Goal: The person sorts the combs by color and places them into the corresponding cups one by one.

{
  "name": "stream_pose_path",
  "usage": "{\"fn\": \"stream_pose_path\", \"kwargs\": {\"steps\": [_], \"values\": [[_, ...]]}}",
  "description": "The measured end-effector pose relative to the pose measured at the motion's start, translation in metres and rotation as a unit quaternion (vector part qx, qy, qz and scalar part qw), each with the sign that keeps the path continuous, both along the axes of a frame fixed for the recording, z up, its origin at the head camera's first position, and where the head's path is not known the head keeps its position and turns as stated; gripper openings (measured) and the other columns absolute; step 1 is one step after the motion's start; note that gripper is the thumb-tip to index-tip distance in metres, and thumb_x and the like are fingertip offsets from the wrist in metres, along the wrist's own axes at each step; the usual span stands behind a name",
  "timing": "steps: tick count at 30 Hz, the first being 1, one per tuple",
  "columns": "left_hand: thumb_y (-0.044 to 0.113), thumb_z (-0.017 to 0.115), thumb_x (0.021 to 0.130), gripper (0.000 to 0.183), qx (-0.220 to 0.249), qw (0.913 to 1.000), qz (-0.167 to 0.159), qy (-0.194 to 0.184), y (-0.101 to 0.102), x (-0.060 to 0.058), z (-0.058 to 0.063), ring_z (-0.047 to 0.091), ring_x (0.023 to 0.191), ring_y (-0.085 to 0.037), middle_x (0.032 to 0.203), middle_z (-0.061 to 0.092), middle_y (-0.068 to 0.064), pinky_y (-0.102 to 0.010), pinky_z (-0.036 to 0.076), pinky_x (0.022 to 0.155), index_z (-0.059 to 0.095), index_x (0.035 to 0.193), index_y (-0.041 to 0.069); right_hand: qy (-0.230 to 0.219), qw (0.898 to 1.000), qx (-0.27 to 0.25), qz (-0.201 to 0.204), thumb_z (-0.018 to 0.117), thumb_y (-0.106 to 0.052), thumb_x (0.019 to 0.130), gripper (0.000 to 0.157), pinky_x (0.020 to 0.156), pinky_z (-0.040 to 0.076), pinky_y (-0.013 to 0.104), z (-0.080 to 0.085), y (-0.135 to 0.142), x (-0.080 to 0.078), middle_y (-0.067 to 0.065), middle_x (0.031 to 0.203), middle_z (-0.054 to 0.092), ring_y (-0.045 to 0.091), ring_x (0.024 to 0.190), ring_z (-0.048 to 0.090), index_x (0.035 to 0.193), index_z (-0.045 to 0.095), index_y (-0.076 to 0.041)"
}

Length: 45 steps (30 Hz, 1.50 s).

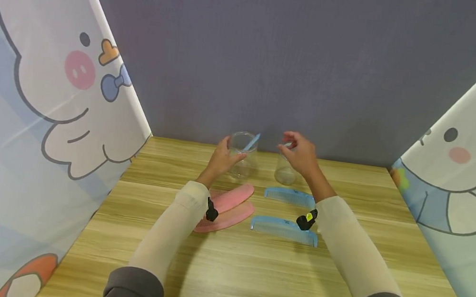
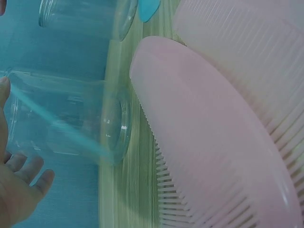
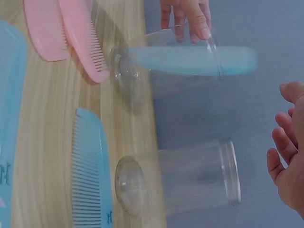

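Presently, the left hand point(image 1: 221, 161) grasps the left jar point(image 1: 241, 170), its thumb across the near side and its fingers around the far left side. This grip probably steadies the clear wall, which would shift easily under a light push. The jar stands upright on the surface point(image 1: 230, 272), near the rear wall point(image 1: 246, 63).

One blue comb point(image 1: 252, 142) is inside the left jar. It leans diagonally: the lower end sits low toward the left, and the upper end projects above the rim on the right. The comb appears longer than the jar is deep, which would explain the projection and the lean.

The right hand point(image 1: 302, 154) is released, fingers loosely bent, holding nothing. In the right wrist view it is apart from the right jar point(image 1: 285, 176), beyond its open mouth. That jar also stands upright, mouth up, beside the left jar with a gap between.

Two pink combs point(image 1: 236, 215) lie flat in front of the left jar, one partly overlapping the other. The far blue comb point(image 1: 289, 196) and near blue comb point(image 1: 283, 229) lie in front of the right jar, spaced apart. The arrangement appears grouped by colour, with each pair within easy reach of one hand.
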<state>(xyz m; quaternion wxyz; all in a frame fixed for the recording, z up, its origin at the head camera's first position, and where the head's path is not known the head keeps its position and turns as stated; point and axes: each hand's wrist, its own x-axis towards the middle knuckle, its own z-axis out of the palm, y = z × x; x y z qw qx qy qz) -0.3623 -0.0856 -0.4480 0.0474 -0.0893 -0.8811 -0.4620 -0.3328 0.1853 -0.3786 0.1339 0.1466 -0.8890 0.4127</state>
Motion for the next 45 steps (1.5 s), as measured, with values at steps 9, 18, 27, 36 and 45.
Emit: {"fn": "stream_pose_path", "kwargs": {"steps": [9,18,27,36,45], "values": [[0.05,0.073,0.091,0.099,-0.006,0.9999,0.0,0.009,-0.001,0.0,0.0,0.037,0.147,-0.04,0.16,0.035,-0.023,-0.054,0.034,0.12,0.021,0.16,0.002,-0.011,1.0,0.023,0.004,0.071,-0.02,0.096,0.044,0.093,0.051,0.051,-0.01,0.011,0.004,0.02,0.121,0.065,0.037,0.106,0.061,0.134,0.061,0.0],[0.05,0.073,0.09,0.099,-0.002,1.0,0.0,0.01,-0.002,0.001,0.0,0.036,0.148,-0.04,0.16,0.034,-0.023,-0.055,0.034,0.12,0.022,0.159,0.001,0.0,0.999,0.042,0.0,0.072,-0.015,0.095,0.038,0.086,0.052,0.048,-0.03,0.029,0.008,0.022,0.111,0.065,0.037,0.098,0.061,0.127,0.064,0.005],[0.05,0.073,0.091,0.099,0.005,1.0,-0.003,0.006,-0.002,0.001,-0.001,0.037,0.148,-0.039,0.161,0.033,-0.023,-0.053,0.035,0.12,0.021,0.16,0.001,0.014,0.998,0.067,0.004,0.071,-0.011,0.094,0.025,0.087,0.052,0.051,-0.048,0.052,0.017,0.025,0.108,0.067,0.039,0.096,0.063,0.111,0.067,0.006],[0.052,0.072,0.091,0.1,0.0,1.0,-0.003,0.003,-0.002,0.0,-0.002,0.039,0.147,-0.038,0.161,0.034,-0.022,-0.053,0.037,0.119,0.02,0.16,0.002,-0.026,0.991,0.129,0.006,0.071,-0.015,0.094,0.031,0.087,0.052,0.052,-0.072,0.08,0.028,0.023,0.11,0.067,0.038,0.097,0.062,0.118,0.067,0.005],[0.051,0.073,0.091,0.1,-0.004,1.0,0.0,0.003,-0.001,-0.001,-0.002,0.039,0.147,-0.038,0.16,0.035,-0.022,-0.053,0.036,0.119,0.021,0.16,0.002,-0.078,0.977,0.195,0.045,0.075,-0.02,0.092,0.044,0.091,0.053,0.055,-0.096,0.105,0.037,0.025,0.116,0.066,0.039,0.106,0.062,0.127,0.065,0.007]]}}
